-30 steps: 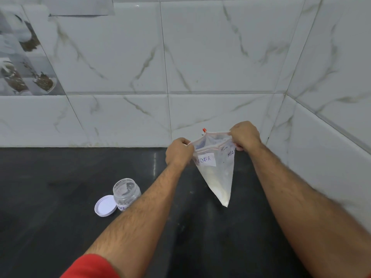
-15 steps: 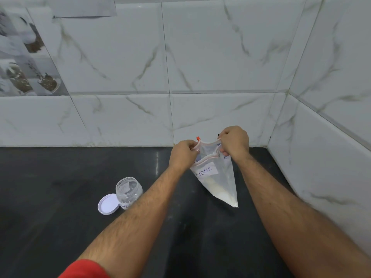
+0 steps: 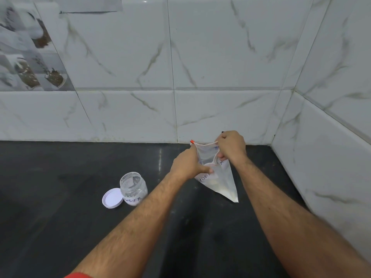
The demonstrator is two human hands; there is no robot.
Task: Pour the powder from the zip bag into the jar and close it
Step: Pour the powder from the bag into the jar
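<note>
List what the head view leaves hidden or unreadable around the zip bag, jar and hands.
- Zip bag label: the left hand covers its start; only "WDER" shows.
- Second word on the bag: the right hand hides all but "M".
- Jar label: its start curves out of sight.
- Lid: only one face shows.
- Small print at the bag's mouth: too small to read.
- Red sleeve: cut off by the bottom edge.

Our two bare forearms reach forward and converge far ahead. Our left hand (image 3: 188, 165) and right hand (image 3: 230, 146) are both closed in pinches, close together.
</note>
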